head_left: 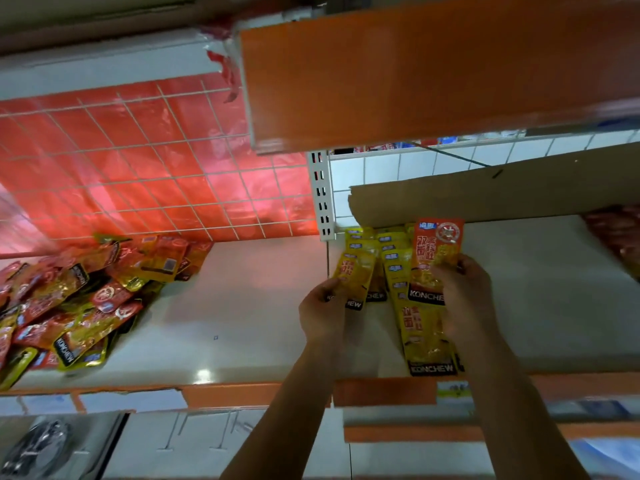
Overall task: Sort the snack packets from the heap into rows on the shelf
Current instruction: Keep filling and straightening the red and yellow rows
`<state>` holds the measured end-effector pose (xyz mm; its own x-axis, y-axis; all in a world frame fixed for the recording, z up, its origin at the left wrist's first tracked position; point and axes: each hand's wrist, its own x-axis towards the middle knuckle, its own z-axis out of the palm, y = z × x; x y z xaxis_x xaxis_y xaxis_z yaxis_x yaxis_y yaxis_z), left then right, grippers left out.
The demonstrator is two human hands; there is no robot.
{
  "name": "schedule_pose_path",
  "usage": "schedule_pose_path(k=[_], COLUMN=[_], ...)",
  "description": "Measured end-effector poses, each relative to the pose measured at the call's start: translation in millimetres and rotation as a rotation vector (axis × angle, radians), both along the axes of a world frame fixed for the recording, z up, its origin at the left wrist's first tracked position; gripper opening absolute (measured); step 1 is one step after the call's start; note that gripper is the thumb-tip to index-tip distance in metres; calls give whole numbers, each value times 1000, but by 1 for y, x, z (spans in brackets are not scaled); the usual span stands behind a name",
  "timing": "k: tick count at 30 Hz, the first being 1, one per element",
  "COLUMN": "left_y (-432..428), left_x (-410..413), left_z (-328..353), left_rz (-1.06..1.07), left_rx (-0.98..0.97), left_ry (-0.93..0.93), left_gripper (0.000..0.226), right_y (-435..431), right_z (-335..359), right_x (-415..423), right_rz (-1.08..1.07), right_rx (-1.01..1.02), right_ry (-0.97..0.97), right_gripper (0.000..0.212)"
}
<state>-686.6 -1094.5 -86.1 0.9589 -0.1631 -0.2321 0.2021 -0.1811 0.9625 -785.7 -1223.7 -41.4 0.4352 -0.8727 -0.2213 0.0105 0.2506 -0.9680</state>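
Observation:
A heap of red and yellow snack packets (pixel 69 299) lies at the left of the white shelf (pixel 242 306). Right of the upright post, yellow packets (pixel 391 251) lie in overlapping rows. My left hand (pixel 323 311) grips a yellow packet (pixel 356 277) at the left row. My right hand (pixel 464 292) holds an orange-red packet (pixel 436 247) upright over the second row. A longer yellow packet (pixel 427 341) lies near the front edge, partly under my right wrist.
A red-backed wire grid (pixel 138 161) stands behind the heap. An orange shelf board (pixel 415 71) hangs overhead. A cardboard sheet (pixel 485 199) leans at the back of the right bay. Dark red packets (pixel 620 233) lie at the far right. A perforated post (pixel 321 195) divides the bays.

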Motion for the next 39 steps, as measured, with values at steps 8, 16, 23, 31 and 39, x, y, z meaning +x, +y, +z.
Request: schedule_pose_path(k=[8,16,23,31,39], left_y=[-12,-17,-22,-28,-54], left_x=[-27,-29,-34,-44,-59], left_z=[-3,-6,-6,0,9], left_rz=[-141,-124,-102,-91,-141], left_rx=[293,537,676,797,753], left_ry=[-289,-433,-523,-548,-752], left_gripper=[31,28,31,32,28], right_y=[-21,-38,-52,-68,-74], right_z=[-4,-5,-12,-19,-26], right_x=[-27,-47,-66,-96,-110], right_rz=[55,40,52,89,155], right_rx=[-21,-38,-44,-61,-136], right_ry=[23,37,36,53,145], right_gripper=[17,15,18,21,23])
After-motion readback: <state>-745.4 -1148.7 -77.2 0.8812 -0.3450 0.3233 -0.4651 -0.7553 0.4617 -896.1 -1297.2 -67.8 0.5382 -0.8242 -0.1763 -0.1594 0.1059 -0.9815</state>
